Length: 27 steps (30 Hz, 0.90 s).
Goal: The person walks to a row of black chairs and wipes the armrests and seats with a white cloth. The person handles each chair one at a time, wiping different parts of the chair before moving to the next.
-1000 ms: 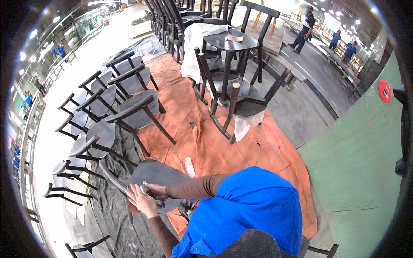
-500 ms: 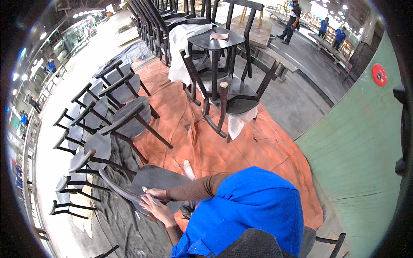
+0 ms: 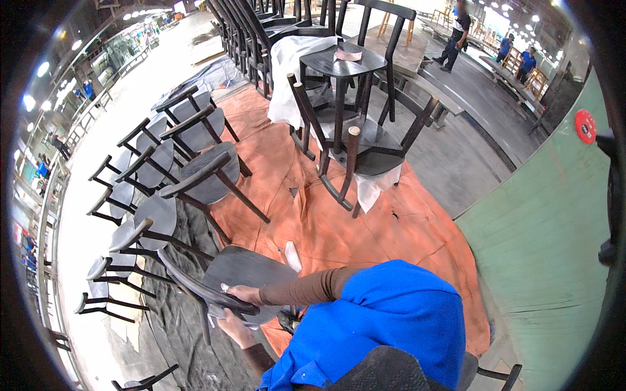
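A dark chair (image 3: pixel 251 266) stands in front of me, its curved backrest (image 3: pixel 189 270) crossing toward my hands. My right hand (image 3: pixel 245 294) reaches over the seat beside the backrest's end, its fingers closed with a small white bit showing at the tips. On the outer side of the same backrest, my left hand (image 3: pixel 236 328) is closed, with a thin pale sheet at its fingers, partly hidden. Brown sleeves cover both arms, under a blue top. A white scrap (image 3: pixel 293 257) lies just beyond the seat.
Rows of dark chairs (image 3: pixel 208 173) stand to the left. Ahead, stacked chairs (image 3: pixel 375 146) rest on an orange floor sheet (image 3: pixel 430 241); white wrapping (image 3: pixel 283 72) hangs there. A green panel (image 3: pixel 541 215) rises at right. Other people (image 3: pixel 454 36) are far off.
My left hand has moved down and off the backrest's top to its outer side, away from my right hand. My right hand stays near the backrest. The whole view has shifted slightly.
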Motion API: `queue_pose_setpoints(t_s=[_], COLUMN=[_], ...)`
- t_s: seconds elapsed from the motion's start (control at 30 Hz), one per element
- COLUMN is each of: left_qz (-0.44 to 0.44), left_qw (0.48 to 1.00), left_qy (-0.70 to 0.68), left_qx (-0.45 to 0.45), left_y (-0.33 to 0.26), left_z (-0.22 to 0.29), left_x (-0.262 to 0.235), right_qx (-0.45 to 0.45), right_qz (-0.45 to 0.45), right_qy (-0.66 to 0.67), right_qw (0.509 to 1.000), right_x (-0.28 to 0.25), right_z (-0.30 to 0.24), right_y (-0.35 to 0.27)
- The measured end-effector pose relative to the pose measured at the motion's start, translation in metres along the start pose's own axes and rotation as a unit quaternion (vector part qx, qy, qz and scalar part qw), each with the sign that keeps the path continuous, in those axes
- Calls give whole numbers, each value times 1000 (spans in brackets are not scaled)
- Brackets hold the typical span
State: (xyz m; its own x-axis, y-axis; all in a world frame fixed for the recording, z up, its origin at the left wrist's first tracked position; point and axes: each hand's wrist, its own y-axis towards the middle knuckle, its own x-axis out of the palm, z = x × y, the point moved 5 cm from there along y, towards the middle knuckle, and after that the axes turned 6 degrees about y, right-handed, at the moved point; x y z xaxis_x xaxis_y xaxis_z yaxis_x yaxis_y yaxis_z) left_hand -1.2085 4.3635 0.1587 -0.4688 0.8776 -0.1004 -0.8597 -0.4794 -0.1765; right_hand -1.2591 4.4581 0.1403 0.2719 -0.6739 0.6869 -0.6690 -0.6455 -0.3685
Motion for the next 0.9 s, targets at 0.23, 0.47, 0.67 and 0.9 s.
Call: queue_pose_setpoints(t_s=[0.23, 0.47, 0.67, 0.9], left_qz=[-65, -35, -75, -112], left_qw=[976, 983, 988, 986], left_qy=[171, 170, 127, 117], left_qx=[121, 54, -38, 38], left_y=[-3, 10, 0, -16], left_z=[37, 25, 37, 34], left_x=[5, -13, -6, 15], right_qx=[-115, -146, -191, -259], right_qz=[46, 1, 38, 23], right_qy=[-320, -324, -364, -417], right_qw=[939, 935, 911, 871], right_x=[-3, 5, 3, 0], right_z=[-8, 2, 3, -4], right_y=[11, 18, 18, 16])
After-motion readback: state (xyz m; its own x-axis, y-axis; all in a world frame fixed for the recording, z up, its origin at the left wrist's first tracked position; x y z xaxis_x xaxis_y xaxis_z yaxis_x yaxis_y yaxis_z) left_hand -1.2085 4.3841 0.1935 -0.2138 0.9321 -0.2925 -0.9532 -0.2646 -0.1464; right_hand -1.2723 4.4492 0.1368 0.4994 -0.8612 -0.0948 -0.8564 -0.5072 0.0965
